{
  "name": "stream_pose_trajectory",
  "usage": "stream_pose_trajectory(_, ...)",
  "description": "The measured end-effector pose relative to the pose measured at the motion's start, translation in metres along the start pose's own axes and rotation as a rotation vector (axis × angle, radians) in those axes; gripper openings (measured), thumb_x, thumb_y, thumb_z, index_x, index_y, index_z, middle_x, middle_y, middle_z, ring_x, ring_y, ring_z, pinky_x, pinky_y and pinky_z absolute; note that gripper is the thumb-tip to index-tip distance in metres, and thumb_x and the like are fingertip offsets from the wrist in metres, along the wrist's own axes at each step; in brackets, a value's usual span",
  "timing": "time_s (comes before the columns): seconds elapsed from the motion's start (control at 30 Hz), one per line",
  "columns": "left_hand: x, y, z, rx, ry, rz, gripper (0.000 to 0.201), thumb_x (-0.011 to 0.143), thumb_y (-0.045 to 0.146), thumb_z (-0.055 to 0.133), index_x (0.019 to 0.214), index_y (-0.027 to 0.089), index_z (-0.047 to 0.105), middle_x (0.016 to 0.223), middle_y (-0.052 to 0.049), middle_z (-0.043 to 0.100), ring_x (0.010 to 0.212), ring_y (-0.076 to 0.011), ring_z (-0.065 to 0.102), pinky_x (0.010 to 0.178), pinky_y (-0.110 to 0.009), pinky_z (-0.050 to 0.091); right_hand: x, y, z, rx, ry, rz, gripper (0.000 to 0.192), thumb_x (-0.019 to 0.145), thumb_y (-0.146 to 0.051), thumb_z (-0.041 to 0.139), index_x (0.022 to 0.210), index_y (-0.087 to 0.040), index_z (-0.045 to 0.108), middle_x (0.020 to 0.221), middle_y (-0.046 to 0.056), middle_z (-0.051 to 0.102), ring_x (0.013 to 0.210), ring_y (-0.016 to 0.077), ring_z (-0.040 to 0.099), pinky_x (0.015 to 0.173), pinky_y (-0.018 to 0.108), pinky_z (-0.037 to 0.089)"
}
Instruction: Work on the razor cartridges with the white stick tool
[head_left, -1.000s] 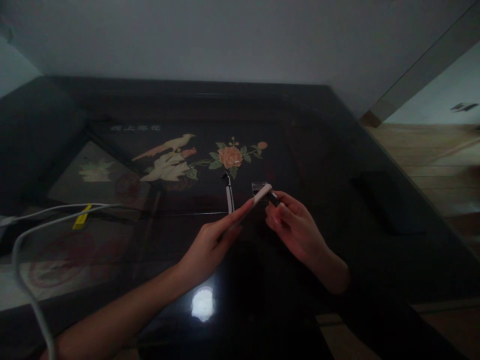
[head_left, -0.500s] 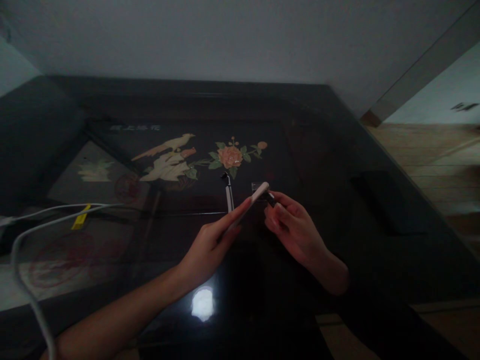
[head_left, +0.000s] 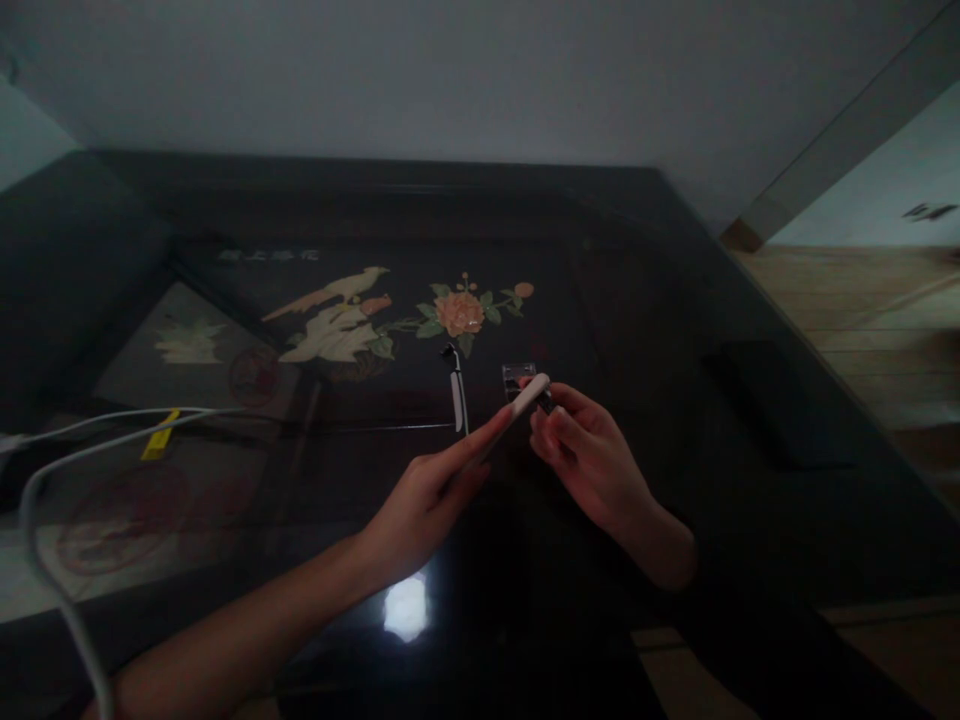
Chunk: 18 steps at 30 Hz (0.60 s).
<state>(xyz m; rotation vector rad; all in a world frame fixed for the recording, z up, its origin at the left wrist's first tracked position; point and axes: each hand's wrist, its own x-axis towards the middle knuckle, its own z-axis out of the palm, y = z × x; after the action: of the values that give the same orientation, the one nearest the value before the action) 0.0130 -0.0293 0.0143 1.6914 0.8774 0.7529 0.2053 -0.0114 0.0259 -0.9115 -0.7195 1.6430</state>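
Your left hand (head_left: 424,495) pinches pale stick (head_left: 517,402); your right hand (head_left: 581,455) grips small dark piece (head_left: 546,403), mostly hidden by fingers. Dim light; piece unidentifiable.

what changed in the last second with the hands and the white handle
Little. The left hand shifted slightly right with the white handle, whose tip now meets the right hand and its small dark piece. Both grips are unchanged; the second razor, cartridge and cable stayed put.
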Motion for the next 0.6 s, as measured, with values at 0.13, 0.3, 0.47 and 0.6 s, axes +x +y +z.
stream_pose_trajectory(0.13, -0.0017, 0.0032, 0.0019, -0.017, -0.045, 0.034, 0.054, 0.097, 0.014, 0.043, 0.149, 0.027, 0.036, 0.145, -0.002, 0.053, 0.125, -0.0184, 0.059, 0.108, -0.033, 0.045, 0.0002, 0.0002, -0.0001, -0.017, 0.002, -0.007, 0.037, 0.067, -0.036, 0.083, 0.100, -0.022, 0.073, 0.056, -0.008, 0.044, 0.048, 0.0059, 0.030, 0.045, 0.023, 0.020)
stream_pose_trajectory(0.3, -0.0023, 0.0040, 0.0008, -0.024, -0.050, 0.065, 0.055, 0.097, 0.013, 0.044, 0.149, 0.029, 0.037, 0.146, -0.001, 0.052, 0.127, -0.0182, 0.057, 0.110, -0.033, 0.044, 0.0003, -0.0002, -0.0003, -0.010, -0.003, -0.022, 0.036, 0.067, -0.035, 0.083, 0.099, -0.023, 0.074, 0.055, -0.008, 0.043, 0.048, 0.0057, 0.030, 0.046, 0.023, 0.021)
stream_pose_trajectory(0.47, 0.0007, 0.0017, -0.0015, 0.022, 0.006, 0.035, 0.052, 0.097, 0.017, 0.045, 0.147, 0.029, 0.040, 0.146, 0.001, 0.051, 0.130, -0.0191, 0.054, 0.111, -0.033, 0.041, 0.0011, -0.0002, 0.0001, 0.003, -0.023, 0.011, 0.032, 0.066, -0.037, 0.084, 0.093, -0.022, 0.073, 0.057, -0.008, 0.044, 0.048, 0.0051, 0.029, 0.046, 0.023, 0.020)
stream_pose_trajectory(0.6, 0.0025, 0.0008, -0.0026, 0.046, 0.029, 0.016, 0.050, 0.098, 0.020, 0.045, 0.147, 0.028, 0.041, 0.147, 0.000, 0.050, 0.132, -0.0191, 0.052, 0.113, -0.032, 0.039, 0.0013, 0.0008, 0.0002, 0.000, -0.042, -0.004, 0.029, 0.068, -0.038, 0.082, 0.089, -0.021, 0.072, 0.054, -0.009, 0.042, 0.046, 0.0051, 0.027, 0.046, 0.024, 0.019)
